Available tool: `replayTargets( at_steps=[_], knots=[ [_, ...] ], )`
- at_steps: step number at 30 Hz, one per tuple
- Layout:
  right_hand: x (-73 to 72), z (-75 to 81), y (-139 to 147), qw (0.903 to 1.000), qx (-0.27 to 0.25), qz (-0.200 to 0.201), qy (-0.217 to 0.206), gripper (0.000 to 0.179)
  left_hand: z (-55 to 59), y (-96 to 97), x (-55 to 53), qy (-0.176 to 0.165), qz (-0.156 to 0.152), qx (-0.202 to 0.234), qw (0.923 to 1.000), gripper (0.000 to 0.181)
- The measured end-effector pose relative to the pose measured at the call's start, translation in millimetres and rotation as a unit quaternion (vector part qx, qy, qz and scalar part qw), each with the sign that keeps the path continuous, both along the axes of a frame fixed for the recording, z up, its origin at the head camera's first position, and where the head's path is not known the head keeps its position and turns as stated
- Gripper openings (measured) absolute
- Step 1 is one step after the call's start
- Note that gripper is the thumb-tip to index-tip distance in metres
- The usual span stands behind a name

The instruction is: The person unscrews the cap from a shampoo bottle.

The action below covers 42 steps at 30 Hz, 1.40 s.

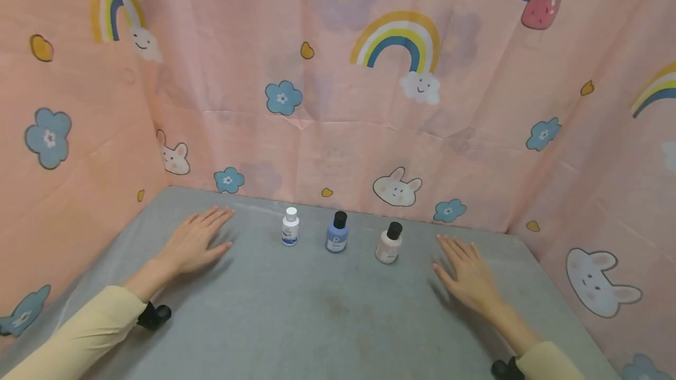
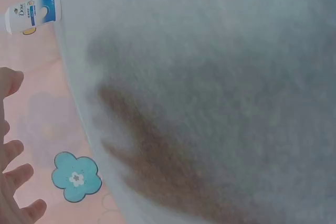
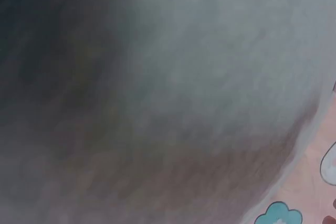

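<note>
Three small bottles stand upright in a row across the table. On the left is a white bottle (image 1: 290,228) with a white cap and blue print; its label reads Dove in the left wrist view (image 2: 32,13). In the middle is a blue bottle (image 1: 337,234) with a black cap, and to the right a pale pink bottle (image 1: 389,245), also black-capped. My left hand (image 1: 194,242) is stretched out, palm down, left of the white bottle. My right hand (image 1: 465,271) lies likewise, right of the pink bottle. Neither hand touches a bottle.
A grey cloth covers the table (image 1: 327,309). Behind and at both sides hangs a pink curtain (image 1: 253,63) printed with rainbows, flowers and rabbits. Black wrist cameras are strapped by the left sleeve (image 1: 95,327) and the right sleeve (image 1: 549,362).
</note>
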State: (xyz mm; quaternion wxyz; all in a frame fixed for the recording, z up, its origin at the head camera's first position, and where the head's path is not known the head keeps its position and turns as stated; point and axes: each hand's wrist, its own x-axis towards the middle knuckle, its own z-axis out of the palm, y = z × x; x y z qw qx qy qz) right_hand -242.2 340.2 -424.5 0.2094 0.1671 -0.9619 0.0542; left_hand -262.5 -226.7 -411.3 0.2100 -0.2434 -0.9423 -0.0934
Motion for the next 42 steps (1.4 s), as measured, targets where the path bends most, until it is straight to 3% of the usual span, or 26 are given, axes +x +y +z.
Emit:
replayTargets(
  at_steps=[4,13,22,27,36,42],
  knots=[
    [-3.2,-0.3,-6.0,0.9982,-0.018,0.01,0.056,0.058,4.0,2.9,1.1,-0.02,0.01,0.013,0.9997,0.06],
    [-20.1,12.1,-17.8,0.9896,-0.049,0.041,0.129,0.046,17.3,10.6,-1.4,-0.084,0.035,0.071,0.9933,0.053],
    [-29.5,20.5,-31.4,0.9758,-0.095,0.029,0.195,0.034,18.8,24.4,-5.2,-0.092,0.051,0.147,0.9835,0.042],
    [-33.2,24.1,-45.1,0.967,-0.114,0.034,0.225,0.032,16.6,28.6,-2.1,-0.085,0.052,0.212,0.9721,0.034],
    [-41.5,30.2,-64.1,0.9508,-0.144,0.047,0.27,0.026,14.6,41.1,-2.7,-0.127,0.049,0.298,0.945,0.035],
    [-40.5,36.3,-79.4,0.9554,-0.149,0.024,0.254,0.022,12.0,51.2,-7.0,-0.148,0.049,0.328,0.9317,0.038]
  ],
)
